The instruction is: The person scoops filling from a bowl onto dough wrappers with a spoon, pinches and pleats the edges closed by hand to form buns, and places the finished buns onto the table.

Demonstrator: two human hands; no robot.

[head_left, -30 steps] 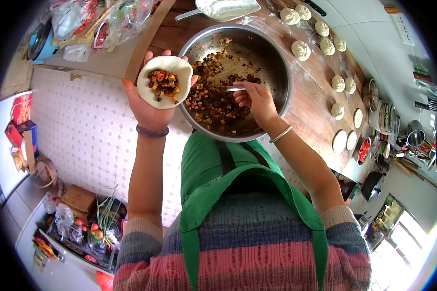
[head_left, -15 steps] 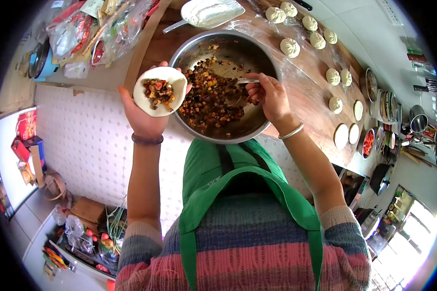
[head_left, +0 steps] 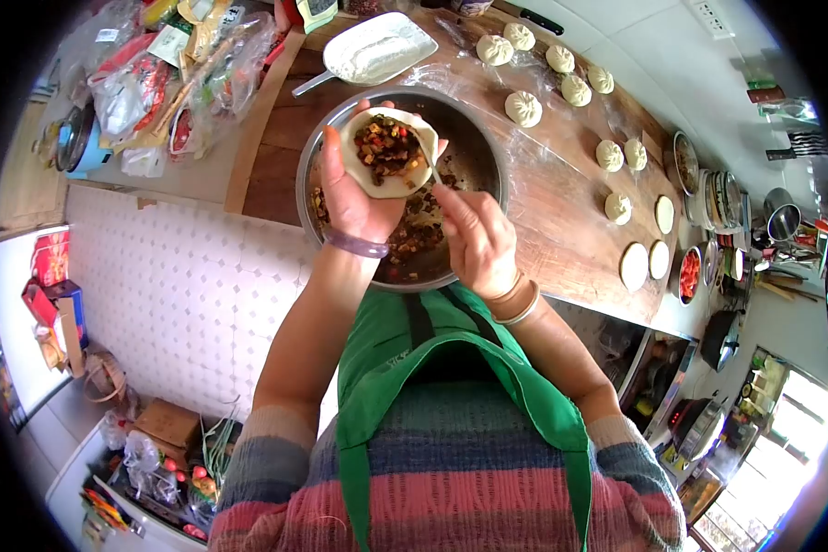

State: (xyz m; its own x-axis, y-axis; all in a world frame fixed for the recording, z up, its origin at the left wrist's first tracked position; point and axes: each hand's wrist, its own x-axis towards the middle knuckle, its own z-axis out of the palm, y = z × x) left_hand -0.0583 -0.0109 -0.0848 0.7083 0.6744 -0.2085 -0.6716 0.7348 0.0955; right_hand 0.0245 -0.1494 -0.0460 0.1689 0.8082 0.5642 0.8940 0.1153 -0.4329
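Observation:
On my left hand (head_left: 363, 216) lies a round dough wrapper (head_left: 388, 189), cupped in the palm with the fingers around its edge. A heap of diced dark filling (head_left: 386, 152) with red and yellow bits sits in its middle. My right hand (head_left: 481, 241) grips a thin metal spoon (head_left: 432, 169), its far end at the wrapper's right side by the filling. Both hands are above a large steel bowl (head_left: 496, 175). More chopped filling lies in the bowl, partly hidden by my left hand and the wrapper.
Several pleated buns (head_left: 523, 109) and flat dough rounds (head_left: 634, 267) lie on the wooden board (head_left: 561, 202) to the right. A metal scoop of flour (head_left: 382, 46) is behind the bowl. Plastic bags (head_left: 124, 101) crowd the left counter. A knife (head_left: 541, 21) lies at the back.
My left hand has moved right with the wrapper, from beside the bowl to above it. The spoon has come from inside the bowl to the wrapper, and the heap of filling looks bigger.

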